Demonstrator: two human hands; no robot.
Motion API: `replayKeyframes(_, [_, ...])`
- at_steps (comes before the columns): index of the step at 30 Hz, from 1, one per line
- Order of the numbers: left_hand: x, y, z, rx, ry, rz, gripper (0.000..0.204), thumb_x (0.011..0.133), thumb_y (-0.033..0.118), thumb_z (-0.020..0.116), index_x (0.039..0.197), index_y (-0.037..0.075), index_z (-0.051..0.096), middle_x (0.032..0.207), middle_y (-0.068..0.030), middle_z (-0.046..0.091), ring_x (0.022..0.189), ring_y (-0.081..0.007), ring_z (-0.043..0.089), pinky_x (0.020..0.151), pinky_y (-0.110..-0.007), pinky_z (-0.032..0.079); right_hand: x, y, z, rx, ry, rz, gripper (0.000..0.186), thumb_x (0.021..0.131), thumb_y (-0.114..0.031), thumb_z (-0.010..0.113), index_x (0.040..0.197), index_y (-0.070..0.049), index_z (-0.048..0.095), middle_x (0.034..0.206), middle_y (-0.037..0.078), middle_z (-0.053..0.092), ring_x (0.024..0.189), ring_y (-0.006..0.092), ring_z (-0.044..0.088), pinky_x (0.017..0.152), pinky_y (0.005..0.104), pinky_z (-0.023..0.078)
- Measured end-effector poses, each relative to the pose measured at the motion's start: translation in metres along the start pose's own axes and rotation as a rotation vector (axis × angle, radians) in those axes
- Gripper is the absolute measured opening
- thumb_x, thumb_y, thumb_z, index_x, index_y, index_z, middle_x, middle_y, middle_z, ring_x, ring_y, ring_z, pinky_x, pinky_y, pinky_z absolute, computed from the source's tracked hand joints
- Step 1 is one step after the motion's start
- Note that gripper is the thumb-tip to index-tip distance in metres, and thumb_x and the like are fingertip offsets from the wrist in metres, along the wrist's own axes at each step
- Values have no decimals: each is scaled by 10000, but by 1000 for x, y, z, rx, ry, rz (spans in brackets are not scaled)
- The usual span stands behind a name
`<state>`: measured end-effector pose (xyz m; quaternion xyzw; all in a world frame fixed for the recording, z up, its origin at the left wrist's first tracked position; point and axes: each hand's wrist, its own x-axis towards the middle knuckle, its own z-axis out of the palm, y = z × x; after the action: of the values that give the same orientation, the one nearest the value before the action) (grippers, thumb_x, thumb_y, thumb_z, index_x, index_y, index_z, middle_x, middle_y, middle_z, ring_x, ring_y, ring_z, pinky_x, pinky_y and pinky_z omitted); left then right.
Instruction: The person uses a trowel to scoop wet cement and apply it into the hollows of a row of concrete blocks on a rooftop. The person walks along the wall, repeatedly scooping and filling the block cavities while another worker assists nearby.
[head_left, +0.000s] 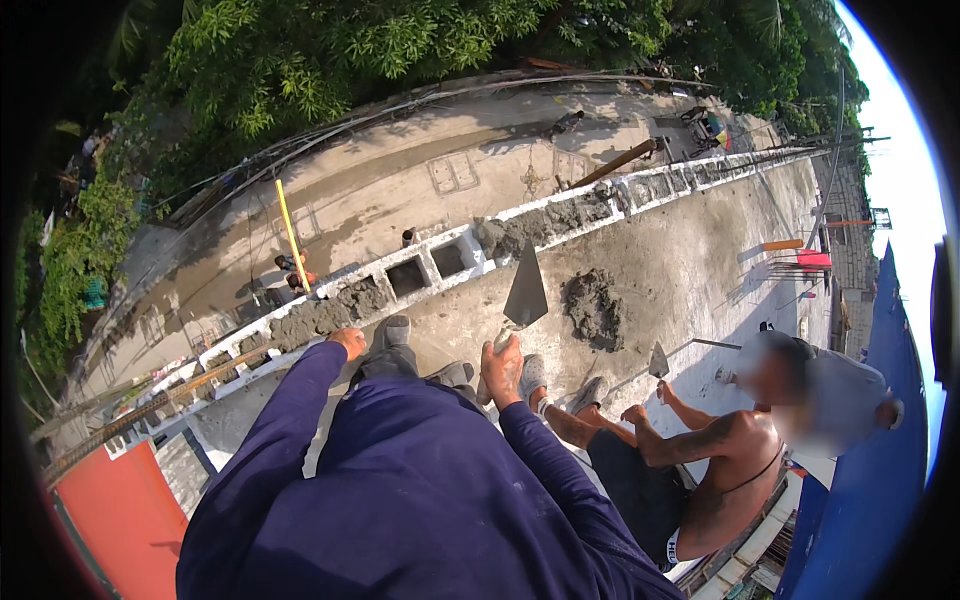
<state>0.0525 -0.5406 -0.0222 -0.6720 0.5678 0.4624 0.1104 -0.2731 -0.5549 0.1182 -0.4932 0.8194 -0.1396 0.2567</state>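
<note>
My right hand (502,369) grips the handle of a pointing trowel (527,290). Its grey triangular blade is angled away from me, tip near the row of hollow concrete blocks (487,266). Wet mortar (545,222) covers parts of that row, and two block cores stand open left of the blade. To the trowel's right, a heap of mortar (593,308) lies on the concrete slab (680,262). My left hand (349,342) is beside the mortared left stretch of the blocks; its fingers are too hidden to read, and no tool shows in it.
A shirtless co-worker (715,455) sits close at my right, with another trowel (658,362) by their hands. Behind is a person in grey (840,400). Beyond the blocks, the street (400,190) lies lower down. A yellow pole (291,235) rises past the edge; rebar (160,395) runs left.
</note>
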Motion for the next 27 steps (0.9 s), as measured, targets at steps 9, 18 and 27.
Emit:
replayKeyframes(9, [-20,-15,42,-98,-128,78,318,805,313,517,1045,127,613,1088,-121,598,1025,-293,549,879,-361,431,104,34,-17,-226,17,-88,372,728,-247,603,965,18,491,883,274,592,845,420,576,719,457,460])
replayKeyframes(18, [-2,-102,74,-77,-143,10,325,799,322,536,1028,104,610,1068,-127,601,1010,-299,552,861,-372,438,6,-4,15,-118,-106,-31,349,744,-185,567,976,60,478,916,289,564,876,428,555,769,458,440])
replayKeyframes(27, [-7,-57,47,-123,-141,13,358,805,340,525,1077,116,595,1105,-115,589,1037,-290,540,890,-364,423,31,16,-29,-430,-149,-340,237,772,-121,497,967,14,496,828,227,580,764,380,584,673,452,465])
